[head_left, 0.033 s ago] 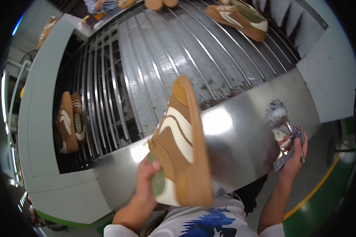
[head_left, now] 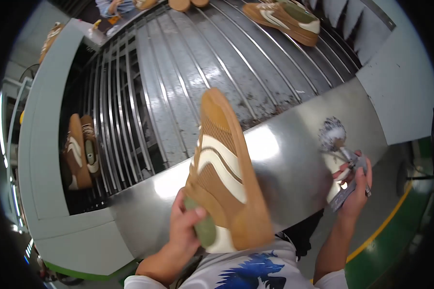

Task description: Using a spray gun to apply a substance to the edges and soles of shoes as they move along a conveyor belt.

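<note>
A brown sneaker [head_left: 219, 168] with cream wavy stripes, a green lining and a tan sole is in my left hand [head_left: 185, 226]. My fingers and thumb grip it at the collar. It is held toe up and away from me, its side facing up, over the metal ledge. My right hand [head_left: 357, 188] is closed around a grey metal pistol-shaped tool [head_left: 347, 185], over the ledge's right end. Just beyond its tip is a shaggy grey-white round tuft [head_left: 332, 134]; I cannot tell whether it is fixed to the tool.
The shiny metal ledge [head_left: 289, 168] fronts a bed of metal rollers [head_left: 226, 72]. Upon the bed are a pair of brown sneakers [head_left: 82, 151] at left and another brown sneaker [head_left: 287, 21] at the far right. Grey housings [head_left: 48, 144] flank the bed. A person [head_left: 112, 7] shows at the far end.
The sneaker has tilted, its toe leaning further left and its heel shifting right, with my left hand following. My right hand keeps its hold on the tool. The whole view has shifted slightly.
</note>
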Motion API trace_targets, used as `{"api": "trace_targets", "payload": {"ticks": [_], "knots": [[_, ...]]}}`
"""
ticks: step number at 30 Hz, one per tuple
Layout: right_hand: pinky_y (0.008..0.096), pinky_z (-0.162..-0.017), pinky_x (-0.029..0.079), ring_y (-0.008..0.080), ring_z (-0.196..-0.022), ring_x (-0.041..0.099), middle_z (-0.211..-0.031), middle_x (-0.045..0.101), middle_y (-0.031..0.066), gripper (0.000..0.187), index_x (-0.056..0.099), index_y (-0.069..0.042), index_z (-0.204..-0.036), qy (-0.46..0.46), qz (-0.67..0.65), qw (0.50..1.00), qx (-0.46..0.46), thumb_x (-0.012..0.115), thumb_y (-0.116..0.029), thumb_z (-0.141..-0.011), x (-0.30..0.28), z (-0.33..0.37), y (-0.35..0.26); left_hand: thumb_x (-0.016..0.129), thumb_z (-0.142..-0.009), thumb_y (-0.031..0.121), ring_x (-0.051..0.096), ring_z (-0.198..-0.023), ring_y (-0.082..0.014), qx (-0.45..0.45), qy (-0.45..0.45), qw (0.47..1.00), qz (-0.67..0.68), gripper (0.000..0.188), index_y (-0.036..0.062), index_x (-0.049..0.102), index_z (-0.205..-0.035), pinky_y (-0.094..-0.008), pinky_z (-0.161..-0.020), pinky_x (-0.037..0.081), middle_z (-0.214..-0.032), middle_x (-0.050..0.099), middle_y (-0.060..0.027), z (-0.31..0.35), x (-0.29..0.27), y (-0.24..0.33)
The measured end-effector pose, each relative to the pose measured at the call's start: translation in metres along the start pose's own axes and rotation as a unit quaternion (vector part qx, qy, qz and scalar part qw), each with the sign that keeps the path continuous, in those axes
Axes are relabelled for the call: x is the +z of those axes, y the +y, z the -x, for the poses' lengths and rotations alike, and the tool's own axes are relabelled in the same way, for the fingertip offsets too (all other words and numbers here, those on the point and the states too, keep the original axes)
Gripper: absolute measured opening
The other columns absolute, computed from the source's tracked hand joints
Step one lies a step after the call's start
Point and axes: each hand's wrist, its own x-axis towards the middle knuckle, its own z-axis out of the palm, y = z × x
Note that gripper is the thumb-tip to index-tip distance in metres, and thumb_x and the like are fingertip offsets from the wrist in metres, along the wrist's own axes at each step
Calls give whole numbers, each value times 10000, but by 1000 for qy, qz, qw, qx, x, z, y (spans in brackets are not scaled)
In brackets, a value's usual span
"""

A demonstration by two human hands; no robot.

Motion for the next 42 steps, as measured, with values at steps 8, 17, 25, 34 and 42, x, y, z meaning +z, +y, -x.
{"api": "trace_targets", "payload": {"ticks": [8, 17, 25, 34, 42], "knots": [[273, -656, 500, 158, -707, 616, -820, 627, 136, 457, 474, 95, -1177, -288, -39, 956, 26, 557, -208, -844, 65, 19, -46, 698, -696, 106, 492, -1141, -220, -104, -131, 985, -40, 762, 31, 286, -1333, -359, -964, 407, -1226, 487, -115, -5, 21, -34], [258, -619, 488, 143, -673, 608, -786, 633, 132, 398, 503, 114, -1131, -337, 7, 941, 18, 543, -125, -815, 90, 8, -47, 691, -710, 120, 460, -1202, -252, -121, -194, 971, -71, 828, 16, 198, -1366, -393, -996, 392, -1287, 440, -143, -14, 29, -25], [259, -624, 494, 151, -674, 613, -777, 636, 137, 405, 509, 117, -1126, -318, 41, 947, 28, 560, -126, -805, 97, 10, -57, 702, -700, 137, 442, -1219, -262, -146, -236, 959, -54, 885, 21, 152, -1384, -396, -1016, 372, -1324, 392, -152, -17, 17, -31], [214, -583, 412, 152, -680, 617, -811, 624, 112, 630, 497, 36, -1126, -262, 119, 952, 105, 588, -489, -789, 104, 16, -61, 716, -689, 138, 419, -1217, -237, -160, -230, 956, -88, 908, 22, 147, -1386, -383, -1012, 358, -1316, 388, -128, -16, 14, -32], [278, -641, 498, 170, -661, 621, -774, 633, 137, 542, 499, 64, -1127, -302, 160, 940, -13, 569, -377, -821, 102, 16, -59, 704, -683, 116, 404, -1226, -237, -151, -238, 956, -81, 912, 16, 137, -1390, -383, -1019, 348, -1326, 368, -136, -16, 13, -31]]}}
